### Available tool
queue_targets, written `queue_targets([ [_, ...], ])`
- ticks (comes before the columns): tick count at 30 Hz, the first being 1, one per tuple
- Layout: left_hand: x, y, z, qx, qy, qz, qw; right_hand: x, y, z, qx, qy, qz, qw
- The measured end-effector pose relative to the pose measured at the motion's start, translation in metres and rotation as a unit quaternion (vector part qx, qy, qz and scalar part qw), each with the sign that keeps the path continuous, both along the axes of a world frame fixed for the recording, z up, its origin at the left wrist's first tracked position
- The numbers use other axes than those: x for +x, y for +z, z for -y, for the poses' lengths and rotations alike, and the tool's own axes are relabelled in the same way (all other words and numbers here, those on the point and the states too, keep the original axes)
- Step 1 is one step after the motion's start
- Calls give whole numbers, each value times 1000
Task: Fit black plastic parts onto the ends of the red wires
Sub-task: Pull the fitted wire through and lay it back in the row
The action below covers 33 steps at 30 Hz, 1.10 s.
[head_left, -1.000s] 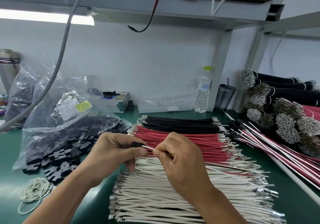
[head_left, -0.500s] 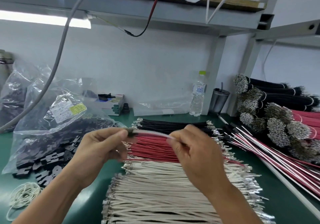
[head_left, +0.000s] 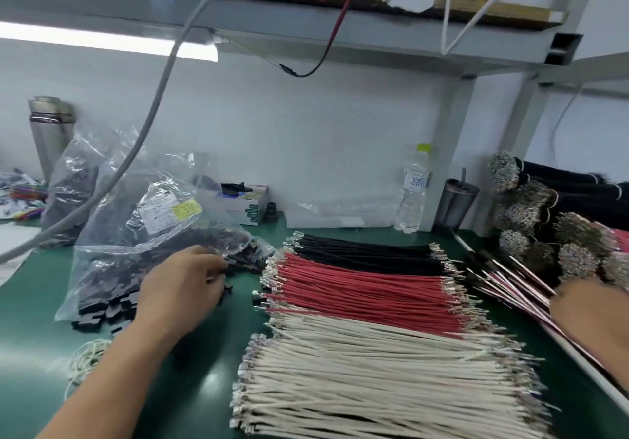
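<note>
Head view: reaching for the next black part

My left hand [head_left: 180, 289] is down among the black plastic parts [head_left: 102, 312] spilling from the clear bag [head_left: 136, 234], fingers curled into the pile; whether they pinch one I cannot tell. My right hand [head_left: 589, 316] sits blurred at the frame edge over finished wires [head_left: 503, 278], its hold unclear. The red wires [head_left: 367, 289] lie in a flat row between black and white rows, shiny metal tips bare. Risk, I think: small, hard, slick parts snag together, so I may lift two or scatter them on the smooth green mat [head_left: 211, 380]
</note>
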<state>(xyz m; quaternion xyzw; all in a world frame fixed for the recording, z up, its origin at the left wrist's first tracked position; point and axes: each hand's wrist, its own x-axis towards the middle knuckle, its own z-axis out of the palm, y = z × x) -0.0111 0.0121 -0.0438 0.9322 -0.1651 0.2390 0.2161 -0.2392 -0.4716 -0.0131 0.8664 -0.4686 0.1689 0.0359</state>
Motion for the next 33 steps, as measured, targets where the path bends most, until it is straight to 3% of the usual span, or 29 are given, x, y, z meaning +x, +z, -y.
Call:
queue_targets([
  [2,1,-1,3,79,-10,-7,997,-2,-9,5,-2,6,12,1000],
  [4,0,-1,9,170,-2,-15,985,2,-10,-1,-77,38,72,994],
  [7,1,-2,16,252,24,-8,967,26,3,-50,-126,180,162,962],
  [10,3,-2,19,255,33,-10,966,79,14,-111,-45,338,169,925],
  [13,3,1,19,243,37,-8,969,138,12,-159,31,417,142,897],
  [18,1,-2,20,257,11,31,966,196,-8,-202,63,431,58,898],
  [24,4,-8,22,267,16,25,963,204,-8,-203,-26,418,33,907],
  [30,2,-6,21,243,30,13,970,191,16,-193,0,440,146,886],
  [33,-2,-3,21,149,28,37,988,176,51,-190,-5,450,232,862],
])
